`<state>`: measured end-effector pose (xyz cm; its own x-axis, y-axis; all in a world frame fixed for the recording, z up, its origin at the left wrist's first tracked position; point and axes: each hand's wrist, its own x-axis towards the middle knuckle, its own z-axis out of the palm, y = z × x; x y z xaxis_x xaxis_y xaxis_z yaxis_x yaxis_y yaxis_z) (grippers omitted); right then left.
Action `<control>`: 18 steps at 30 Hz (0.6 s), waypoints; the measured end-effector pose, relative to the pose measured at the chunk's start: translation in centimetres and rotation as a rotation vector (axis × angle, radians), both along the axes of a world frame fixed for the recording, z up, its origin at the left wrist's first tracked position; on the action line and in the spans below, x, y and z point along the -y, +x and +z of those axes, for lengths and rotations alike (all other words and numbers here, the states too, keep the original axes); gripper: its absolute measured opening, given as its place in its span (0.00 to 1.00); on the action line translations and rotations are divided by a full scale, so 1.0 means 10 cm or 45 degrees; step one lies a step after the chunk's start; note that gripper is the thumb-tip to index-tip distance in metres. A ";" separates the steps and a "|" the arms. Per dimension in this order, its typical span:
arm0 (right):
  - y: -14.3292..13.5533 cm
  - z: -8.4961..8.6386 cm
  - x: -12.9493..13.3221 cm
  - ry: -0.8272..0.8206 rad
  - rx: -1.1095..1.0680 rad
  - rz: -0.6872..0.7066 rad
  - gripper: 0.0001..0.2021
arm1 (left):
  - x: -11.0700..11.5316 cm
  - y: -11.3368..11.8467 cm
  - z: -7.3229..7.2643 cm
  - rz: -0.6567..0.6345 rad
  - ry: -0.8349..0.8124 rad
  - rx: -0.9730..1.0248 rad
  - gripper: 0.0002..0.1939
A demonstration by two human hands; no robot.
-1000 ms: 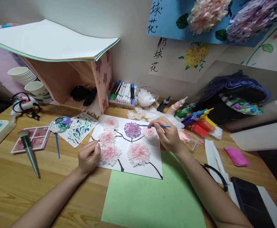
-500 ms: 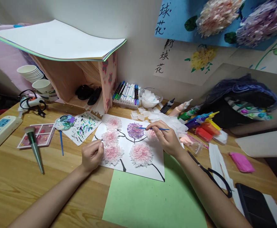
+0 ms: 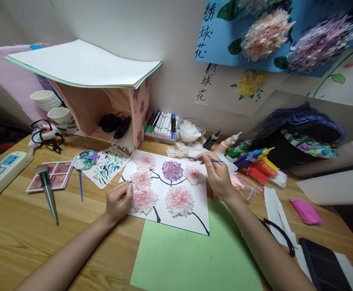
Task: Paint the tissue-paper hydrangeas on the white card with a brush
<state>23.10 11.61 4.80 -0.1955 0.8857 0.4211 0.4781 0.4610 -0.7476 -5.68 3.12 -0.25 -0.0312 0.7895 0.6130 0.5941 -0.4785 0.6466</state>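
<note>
A thin blue brush [image 3: 217, 161] is held pinched in the right hand [image 3: 217, 176], above the top of the white paper [image 3: 160, 194] near the purple flower [image 3: 172, 171], while the left hand [image 3: 118, 202] is curled into a fist at the paper's left edge. The brush is probably best gripped lightly, the paper steadied, and the ruffled pink flowers [image 3: 179, 201] left unpressed.

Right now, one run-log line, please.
left hand: fist at edge of paper | right hand: holds brush | purple flower: clear of brush
</note>
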 end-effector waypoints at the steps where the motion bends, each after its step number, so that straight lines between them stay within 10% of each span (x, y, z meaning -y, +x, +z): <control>1: 0.01 0.01 -0.01 0.015 -0.030 -0.038 0.15 | 0.00 0.00 0.00 0.008 0.001 0.004 0.21; 9: 0.11 0.12 0.13 0.030 -0.271 -0.237 0.14 | -0.06 -0.16 0.03 0.181 0.119 0.039 0.21; 18: 0.25 -0.38 0.99 -0.345 -0.922 -0.284 0.13 | -0.06 -0.28 0.00 0.132 0.211 -0.080 0.13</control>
